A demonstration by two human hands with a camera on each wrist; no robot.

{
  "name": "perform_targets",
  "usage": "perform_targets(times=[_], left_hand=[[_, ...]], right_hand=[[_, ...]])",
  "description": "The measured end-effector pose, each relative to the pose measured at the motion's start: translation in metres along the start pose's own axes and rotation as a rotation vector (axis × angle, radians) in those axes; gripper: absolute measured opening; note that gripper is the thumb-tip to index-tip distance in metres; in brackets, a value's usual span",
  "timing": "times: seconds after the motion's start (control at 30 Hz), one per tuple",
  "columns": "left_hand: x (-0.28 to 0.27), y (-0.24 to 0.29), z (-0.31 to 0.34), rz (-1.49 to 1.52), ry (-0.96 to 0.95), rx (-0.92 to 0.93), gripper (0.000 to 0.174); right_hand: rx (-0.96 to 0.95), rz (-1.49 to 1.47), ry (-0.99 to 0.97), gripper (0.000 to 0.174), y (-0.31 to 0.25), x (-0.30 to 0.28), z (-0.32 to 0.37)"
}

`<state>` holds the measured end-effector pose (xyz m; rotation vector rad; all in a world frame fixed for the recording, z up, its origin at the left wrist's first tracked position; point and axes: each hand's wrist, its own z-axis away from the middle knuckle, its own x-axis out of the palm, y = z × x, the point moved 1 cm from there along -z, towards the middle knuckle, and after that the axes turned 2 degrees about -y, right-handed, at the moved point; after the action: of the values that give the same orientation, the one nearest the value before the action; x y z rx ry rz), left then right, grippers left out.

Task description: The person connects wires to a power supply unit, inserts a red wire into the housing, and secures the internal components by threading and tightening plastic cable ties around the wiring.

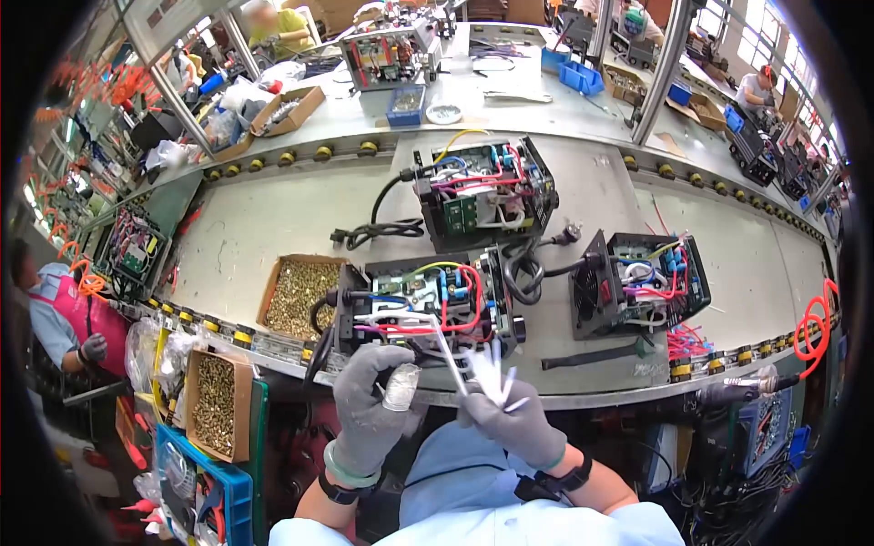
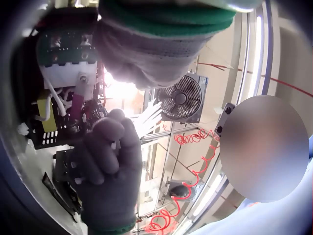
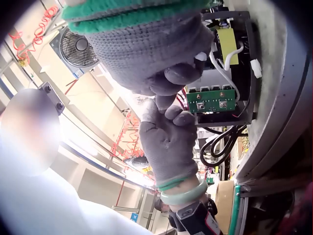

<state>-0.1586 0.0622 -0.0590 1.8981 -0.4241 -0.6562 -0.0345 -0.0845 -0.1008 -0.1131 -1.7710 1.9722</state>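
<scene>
My gloved right hand grips a bundle of white strips, likely cable ties, that fans out from its fist. In the left wrist view, small white ends poke out between the right fingers. One long strip reaches up to the nearest open black machine, which shows circuit boards with red, white and blue wires. My gloved left hand is raised before that machine, fingers loosely curled, no item visible between them. Whitish, shiny wrapping covers its thumb side. Both hands are close together in the right wrist view.
Two more open machines stand behind and right. A carton of small brass-coloured parts sits left of the nearest machine; another carton is lower left. A black strap lies at the front edge. Black power cords lie between machines.
</scene>
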Motion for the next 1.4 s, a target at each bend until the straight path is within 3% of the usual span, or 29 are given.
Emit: perform_targets(times=[0.03,0.07,0.13,0.2,0.37,0.53,0.67,0.83,1.0,1.07,1.13,1.2,1.27,1.3,1.33,1.4], left_hand=[[-0.001,0.003,-0.006,-0.227,0.057,0.261,0.019],[-0.001,0.002,-0.01,-0.226,0.057,0.262,0.019],[0.0,0.01,-0.023,-0.579,0.031,0.523,0.026],[0.01,0.01,-0.027,-0.75,-0.034,0.458,0.029],[0.016,-0.001,-0.035,-0.905,-0.009,0.526,0.028],[0.012,-0.004,-0.045,-0.869,-0.146,0.538,0.029],[0.01,-0.014,-0.049,-0.783,-0.134,0.579,0.027],[0.012,-0.014,-0.047,-0.782,-0.105,0.556,0.028],[0.007,0.004,-0.056,-0.56,-0.228,0.378,0.032],[0.005,0.007,-0.056,-0.525,-0.279,0.341,0.025],[0.003,-0.006,-0.054,-0.177,-0.26,0.042,0.018],[0.007,-0.006,-0.052,-0.242,-0.239,0.141,0.013],[0.008,-0.004,-0.05,-0.35,-0.146,0.313,0.011],[0.008,-0.005,-0.05,-0.351,-0.145,0.312,0.011],[0.008,-0.004,-0.049,-0.377,-0.159,0.349,0.011],[0.008,-0.004,-0.048,-0.427,-0.194,0.426,0.011]], right_hand=[[-0.01,0.003,-0.003,0.017,-0.002,-0.004,0.0],[0.015,0.001,0.062,0.017,-0.001,-0.01,0.004],[0.056,-0.004,0.149,0.02,0.001,-0.017,0.014],[-0.014,-0.022,0.167,0.022,0.013,-0.019,0.018],[0.018,0.066,0.128,0.023,0.022,-0.017,0.02],[0.076,0.085,0.183,0.015,0.044,-0.012,0.006],[-0.053,0.038,0.206,0.022,0.046,0.0,-0.016],[-0.043,0.024,0.215,0.031,0.051,-0.001,-0.035],[-0.063,0.064,0.211,0.03,0.045,-0.002,-0.04],[-0.075,0.093,0.191,0.03,0.034,0.002,-0.043],[-0.043,0.07,0.228,0.027,0.027,0.009,-0.047],[-0.095,0.044,0.262,0.025,0.023,0.02,-0.045],[-0.453,0.275,0.376,0.027,0.026,0.025,-0.043],[-0.524,0.308,0.354,0.029,0.015,0.027,-0.036],[-0.522,0.306,0.353,0.029,0.012,0.023,-0.034],[-0.201,0.026,-0.002,0.028,0.01,0.013,-0.033]])
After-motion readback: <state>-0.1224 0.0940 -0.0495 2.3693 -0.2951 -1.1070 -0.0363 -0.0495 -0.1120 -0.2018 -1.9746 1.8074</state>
